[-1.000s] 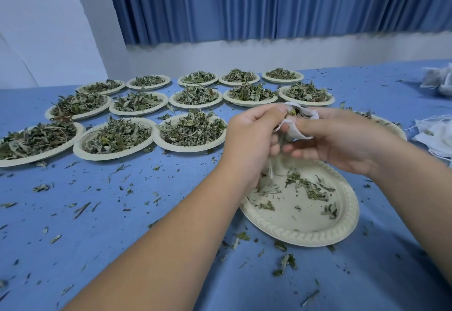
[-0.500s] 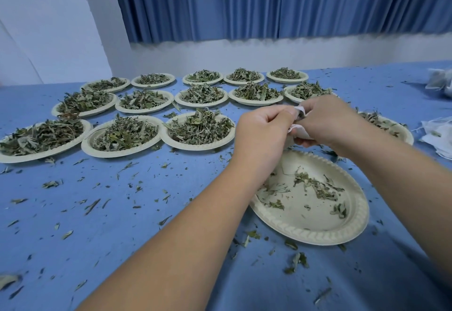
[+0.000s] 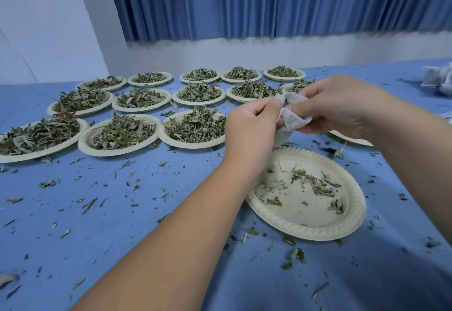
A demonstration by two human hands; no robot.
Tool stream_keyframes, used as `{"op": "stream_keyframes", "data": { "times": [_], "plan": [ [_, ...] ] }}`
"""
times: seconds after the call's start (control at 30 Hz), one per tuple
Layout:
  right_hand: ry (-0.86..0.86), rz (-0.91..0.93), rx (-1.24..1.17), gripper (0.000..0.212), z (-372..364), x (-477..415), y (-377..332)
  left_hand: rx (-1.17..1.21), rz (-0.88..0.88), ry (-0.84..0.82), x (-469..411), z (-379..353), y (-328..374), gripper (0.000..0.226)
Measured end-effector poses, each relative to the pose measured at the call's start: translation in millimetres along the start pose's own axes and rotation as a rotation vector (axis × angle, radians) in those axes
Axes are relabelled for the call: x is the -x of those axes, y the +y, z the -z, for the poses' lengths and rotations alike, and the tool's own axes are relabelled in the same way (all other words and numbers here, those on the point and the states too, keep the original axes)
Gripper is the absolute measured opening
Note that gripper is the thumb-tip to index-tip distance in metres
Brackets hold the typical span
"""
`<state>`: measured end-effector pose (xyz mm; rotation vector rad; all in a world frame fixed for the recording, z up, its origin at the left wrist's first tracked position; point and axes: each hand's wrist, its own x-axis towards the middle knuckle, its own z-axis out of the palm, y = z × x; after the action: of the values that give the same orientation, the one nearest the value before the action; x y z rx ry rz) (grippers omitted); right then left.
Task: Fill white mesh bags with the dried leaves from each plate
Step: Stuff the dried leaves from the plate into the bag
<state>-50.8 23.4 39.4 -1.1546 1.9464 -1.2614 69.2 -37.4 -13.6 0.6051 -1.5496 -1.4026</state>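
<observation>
A small white mesh bag point(image 3: 292, 118) hangs between both hands above the near plate. My left hand point(image 3: 252, 129) pinches its left edge with thumb and fingers. My right hand point(image 3: 335, 107) grips its right side, fingers curled round the cloth. The bag's mouth is at the top, with dark leaf showing inside. Under the hands lies a cream paper plate point(image 3: 352, 222) holding only a few scattered dried leaves point(image 3: 315, 183). The bag's lower part is partly hidden behind my left hand.
Several paper plates heaped with dried leaves point(image 3: 195, 127) stand in rows across the back left of the blue tablecloth point(image 3: 122, 213). Another plate point(image 3: 352, 138) peeks out under my right wrist. White bags point(image 3: 440, 81) lie at the far right edge. Leaf crumbs litter the cloth.
Both hands have stayed together on the bag while lifting slightly away from the near plate. The bag now shows more cloth between the hands, and its mouth looks wider.
</observation>
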Motion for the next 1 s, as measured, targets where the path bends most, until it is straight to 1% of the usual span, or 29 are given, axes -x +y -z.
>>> {"op": "stream_keyframes", "data": {
  "times": [0.1,0.2,0.27,0.33,0.37,0.4,0.47,0.53,0.6,0.67,0.8,0.87,0.9,0.93,1.0],
  "plan": [
    [0.052,0.017,0.138,0.023,-3.7,-2.3,0.7,0.016,-0.011,-0.012,0.6,-0.8,1.5,0.019],
    [0.086,0.028,0.242,0.024,-5.2,-4.4,2.3,-0.001,-0.03,-0.049,4.0,-3.6,2.5,0.027],
    [0.034,0.041,0.212,0.022,-1.2,-1.2,2.9,-0.054,-0.035,-0.015,4.6,-3.7,2.6,0.028],
    [-0.04,0.062,0.109,0.031,6.0,5.1,3.1,-0.079,-0.023,0.031,3.7,-2.7,3.5,0.026],
    [-0.056,0.072,0.06,0.03,9.2,7.7,3.1,-0.083,-0.015,0.042,3.2,-2.4,4.0,0.026],
    [-0.054,0.083,0.038,0.024,11.3,10.0,2.8,-0.092,-0.015,0.049,2.8,-2.5,4.7,0.025],
    [-0.002,0.11,0.099,0.011,11.7,11.7,3.3,-0.127,-0.043,0.048,3.2,-3.9,6.5,0.024],
    [0.078,0.148,0.22,0.006,5.9,10.3,4.5,-0.178,-0.094,0.032,4.7,-5.8,8.0,0.023],
    [0.14,0.17,0.292,0.011,-1.0,8.6,5.1,-0.219,-0.148,0.013,5.6,-7.2,8.1,0.022],
    [0.174,0.161,0.309,0.016,-5.3,6.6,5.4,-0.244,-0.192,0.001,6.0,-7.7,7.3,0.022],
    [0.201,0.124,0.371,0.019,-8.4,-0.7,9.3,-0.246,-0.249,-0.039,7.4,-7.2,6.2,0.021],
    [0.13,0.06,0.33,0.006,-6.8,-1.1,9.4,-0.245,-0.267,-0.066,6.6,-5.7,5.7,0.023],
    [0.044,0.017,0.286,0.008,-4.8,0.2,8.9,-0.242,-0.274,-0.075,5.8,-4.5,5.5,0.025],
    [-0.073,-0.024,0.217,0.015,-1.8,1.3,9.0,-0.234,-0.275,-0.076,4.9,-3.3,5.6,0.027],
    [-0.265,-0.066,-0.012,0.022,4.4,2.8,10.9,-0.205,-0.263,-0.055,2.7,-1.2,5.7,0.031]
  ]
}}
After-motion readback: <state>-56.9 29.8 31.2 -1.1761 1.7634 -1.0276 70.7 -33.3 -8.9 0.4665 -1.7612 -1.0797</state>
